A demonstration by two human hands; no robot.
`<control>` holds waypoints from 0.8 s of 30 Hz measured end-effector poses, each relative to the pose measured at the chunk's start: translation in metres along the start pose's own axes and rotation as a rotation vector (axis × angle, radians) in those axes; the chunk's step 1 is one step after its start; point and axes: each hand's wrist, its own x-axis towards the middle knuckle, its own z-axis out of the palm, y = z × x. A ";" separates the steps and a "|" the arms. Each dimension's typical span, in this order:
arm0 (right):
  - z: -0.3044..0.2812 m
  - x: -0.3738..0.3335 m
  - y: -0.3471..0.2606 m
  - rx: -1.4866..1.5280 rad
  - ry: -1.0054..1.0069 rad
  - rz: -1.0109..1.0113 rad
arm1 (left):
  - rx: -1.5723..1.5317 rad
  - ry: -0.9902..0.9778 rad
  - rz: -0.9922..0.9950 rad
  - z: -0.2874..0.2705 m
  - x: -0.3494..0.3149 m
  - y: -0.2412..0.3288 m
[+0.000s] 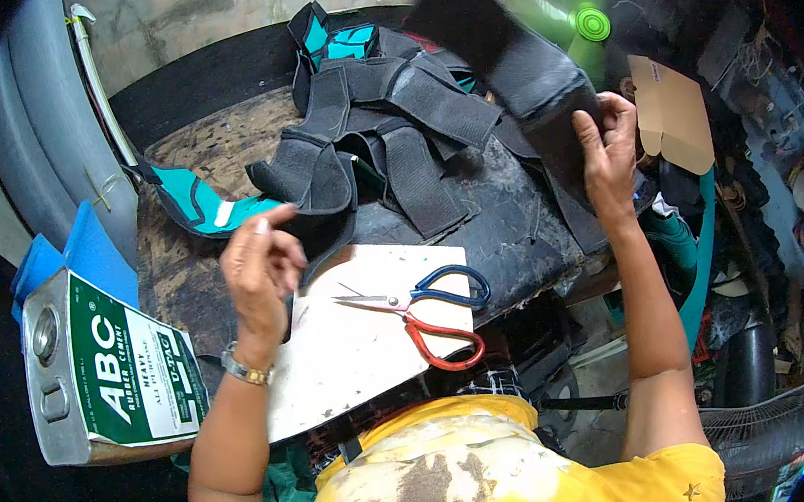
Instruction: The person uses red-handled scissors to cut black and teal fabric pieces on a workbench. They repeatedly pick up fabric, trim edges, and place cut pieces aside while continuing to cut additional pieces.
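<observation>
My right hand (609, 153) grips a long black padded strap piece (509, 53) and holds it up, blurred, over the right side of the worn workbench (215, 153). My left hand (261, 261), with a metal watch on the wrist, pinches the edge of another black fabric piece (316, 229) near the bench's middle. A heap of black strap pieces (389, 125) lies behind both hands. Scissors (428, 312) with one blue and one red handle rest on a white board (354, 354) at the front edge.
A metal adhesive can (106, 370) with a green label stands at the left, blue foam (79, 251) behind it. Teal-and-black pieces (206, 208) lie at the left and back. A green fan (584, 21) spins at the back right, cardboard (671, 110) beside it.
</observation>
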 end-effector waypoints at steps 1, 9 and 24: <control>-0.008 -0.002 0.025 0.014 0.002 0.099 | 0.074 0.070 0.130 -0.004 0.006 -0.002; -0.043 -0.067 0.140 -1.051 -0.515 0.475 | 0.909 0.216 0.497 -0.043 0.034 -0.040; 0.036 -0.157 -0.100 -0.261 -0.994 -0.130 | 1.329 0.091 0.256 -0.048 0.027 -0.070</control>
